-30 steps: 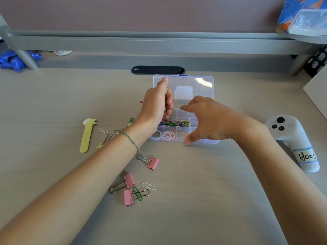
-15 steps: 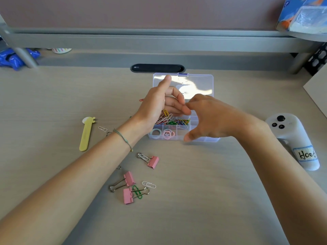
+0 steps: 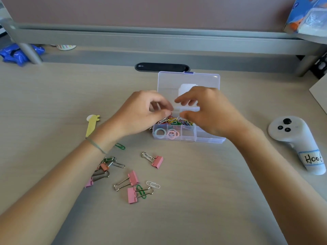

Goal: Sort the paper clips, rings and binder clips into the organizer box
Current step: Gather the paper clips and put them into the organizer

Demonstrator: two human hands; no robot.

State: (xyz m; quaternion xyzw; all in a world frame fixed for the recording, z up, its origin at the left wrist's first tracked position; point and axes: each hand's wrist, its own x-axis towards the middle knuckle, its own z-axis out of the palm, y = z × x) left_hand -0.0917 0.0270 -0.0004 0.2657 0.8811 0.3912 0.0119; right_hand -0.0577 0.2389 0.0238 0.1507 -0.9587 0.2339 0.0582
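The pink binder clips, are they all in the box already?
No, several pink binder clips still lie on the desk, outside the organizer box.

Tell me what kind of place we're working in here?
Most likely an office desk or workstation: a pale wood-look desk backed by a partition panel, with a grey raised shelf and a cable grommet behind the organizer box.
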